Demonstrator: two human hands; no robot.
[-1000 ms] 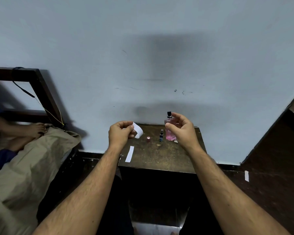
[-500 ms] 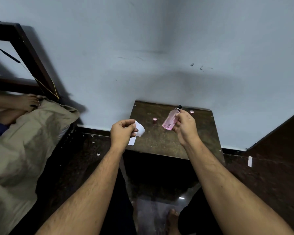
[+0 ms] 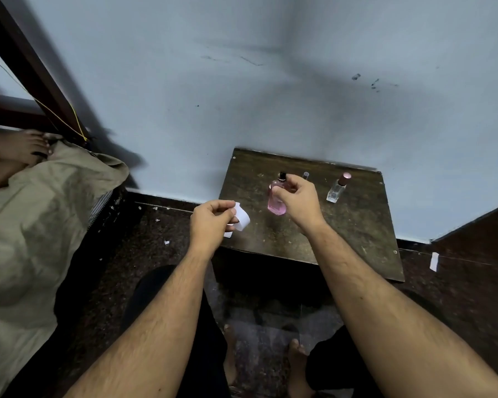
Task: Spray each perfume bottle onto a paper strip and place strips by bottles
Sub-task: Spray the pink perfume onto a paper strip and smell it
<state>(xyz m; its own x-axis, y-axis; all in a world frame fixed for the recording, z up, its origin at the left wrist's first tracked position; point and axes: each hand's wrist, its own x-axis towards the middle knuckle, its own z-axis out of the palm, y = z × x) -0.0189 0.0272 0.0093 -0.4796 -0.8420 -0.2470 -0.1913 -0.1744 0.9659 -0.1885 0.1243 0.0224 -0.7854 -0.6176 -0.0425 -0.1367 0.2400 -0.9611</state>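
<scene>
Your right hand (image 3: 298, 201) is curled around the upper part of the pink perfume bottle (image 3: 276, 201), thumb and fingers wrapped near its black spray cap, holding it roughly upright over the back half of the small dark table (image 3: 357, 231). Whether the bottle's base touches the tabletop cannot be told. Your left hand (image 3: 212, 222) has its fingers bunched together, pinching a white paper strip (image 3: 242, 218) that curls out to the right of the fingertips, just beside the pink bottle and above the table's left front edge. A second bit of white paper (image 3: 228, 234) peeks out below that hand at the table's edge.

On the table, to the right of your right hand and well apart from it, a small clear bottle with a pink cap (image 3: 337, 188) stands upright. Behind your fingers a thin small vial (image 3: 305, 176) stands near the back edge, mostly hidden.

The table sits against a pale blue wall (image 3: 270, 81). The floor (image 3: 144, 231) is dark and speckled, with small white scraps on it, and another white strip (image 3: 434, 261) lies on the floor to the table's right. On the left, a beige cloth (image 3: 41, 219) covers a bed with a dark wooden frame (image 3: 32, 73), and someone else's bare foot (image 3: 26, 146) rests there.
</scene>
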